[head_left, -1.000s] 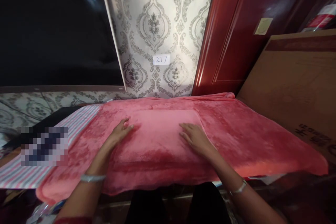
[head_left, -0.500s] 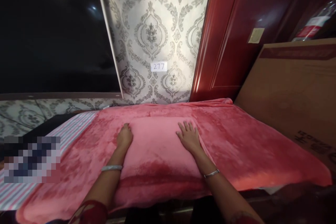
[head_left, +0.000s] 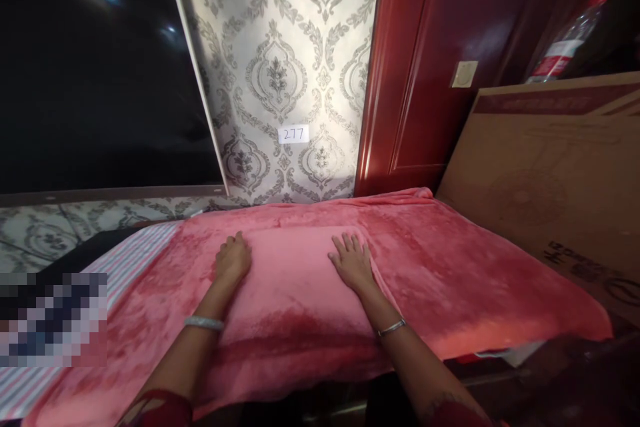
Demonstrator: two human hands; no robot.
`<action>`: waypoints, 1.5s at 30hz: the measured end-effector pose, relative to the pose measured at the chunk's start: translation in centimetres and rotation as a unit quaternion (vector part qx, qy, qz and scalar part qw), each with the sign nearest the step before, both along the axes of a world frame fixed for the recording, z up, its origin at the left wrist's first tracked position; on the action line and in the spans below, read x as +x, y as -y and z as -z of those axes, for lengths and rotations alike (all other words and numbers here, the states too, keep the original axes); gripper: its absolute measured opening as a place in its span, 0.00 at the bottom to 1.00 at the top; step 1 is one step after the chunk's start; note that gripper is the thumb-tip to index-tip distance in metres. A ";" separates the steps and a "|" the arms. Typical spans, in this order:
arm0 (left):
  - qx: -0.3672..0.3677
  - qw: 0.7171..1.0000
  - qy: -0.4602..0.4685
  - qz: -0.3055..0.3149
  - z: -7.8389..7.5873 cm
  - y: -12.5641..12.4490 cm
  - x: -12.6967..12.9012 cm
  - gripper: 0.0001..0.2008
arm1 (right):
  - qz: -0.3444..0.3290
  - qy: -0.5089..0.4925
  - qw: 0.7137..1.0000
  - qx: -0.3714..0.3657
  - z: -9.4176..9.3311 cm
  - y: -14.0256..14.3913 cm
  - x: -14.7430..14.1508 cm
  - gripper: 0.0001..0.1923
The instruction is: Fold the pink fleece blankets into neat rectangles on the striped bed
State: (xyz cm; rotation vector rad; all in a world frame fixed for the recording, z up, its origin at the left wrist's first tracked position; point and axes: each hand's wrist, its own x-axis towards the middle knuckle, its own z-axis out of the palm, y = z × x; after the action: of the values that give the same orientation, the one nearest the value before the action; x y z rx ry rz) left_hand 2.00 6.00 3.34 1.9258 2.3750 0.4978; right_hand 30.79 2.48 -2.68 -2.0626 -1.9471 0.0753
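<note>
A folded light pink plush cloth [head_left: 295,273] lies as a neat rectangle on a larger pink plush blanket [head_left: 450,267]. At its left edge, my left hand [head_left: 233,257] has its fingers curled in against the fabric; their tips are partly hidden. My right hand [head_left: 353,261] rests flat near the right edge, palm down with the fingers spread. The front part of the folded cloth shows darker, brushed pile and a crease. A bangle circles each wrist.
A striped cloth [head_left: 135,257] shows at the left, below a large dark screen [head_left: 100,80]. Along the right side stands a cardboard box [head_left: 545,160] with a plastic bottle [head_left: 563,53] by its top. Patterned wallpaper with a paper label [head_left: 293,134] is behind.
The view has shifted slightly, bringing more of the bottle and box into sight. My left hand has turned so more of its back and knuckles show. The right hand stays flat on the cloth.
</note>
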 end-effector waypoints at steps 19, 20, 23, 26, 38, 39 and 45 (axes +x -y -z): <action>-0.009 0.951 -0.097 0.294 6.4 6.3 6.4 0.37 | 0.004 0.022 0.999 -0.032 -0.6 0.0 0.1 0.29; -0.008 0.951 -0.094 0.295 6.4 6.4 6.4 0.37 | 0.006 0.020 0.999 -0.042 -1.1 0.0 -0.1 0.29; -0.008 0.951 -0.086 0.297 6.4 6.6 6.5 0.37 | -0.003 0.006 0.999 -0.051 -2.6 -0.3 -1.5 0.30; -0.016 0.952 -0.070 0.296 6.3 6.7 6.5 0.38 | -0.053 -0.004 0.998 -0.038 -3.0 -0.4 -3.7 0.29; -0.033 0.978 -0.117 0.167 4.3 7.3 1.5 0.34 | -0.079 0.014 0.997 0.003 0.4 0.0 -5.6 0.29; -0.049 0.979 -0.116 0.160 4.7 7.3 1.2 0.34 | -0.080 0.012 0.997 0.002 0.3 0.0 -5.7 0.29; -0.096 0.978 -0.084 0.165 4.0 7.0 0.6 0.36 | -0.091 -0.005 0.996 -0.017 -0.3 -0.1 -5.4 0.30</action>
State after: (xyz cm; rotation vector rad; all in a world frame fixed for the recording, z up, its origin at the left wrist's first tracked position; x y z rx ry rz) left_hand 2.57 -0.97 -0.71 2.2807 2.0309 0.0838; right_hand 25.39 2.55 -2.34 -1.8955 -2.1384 0.1597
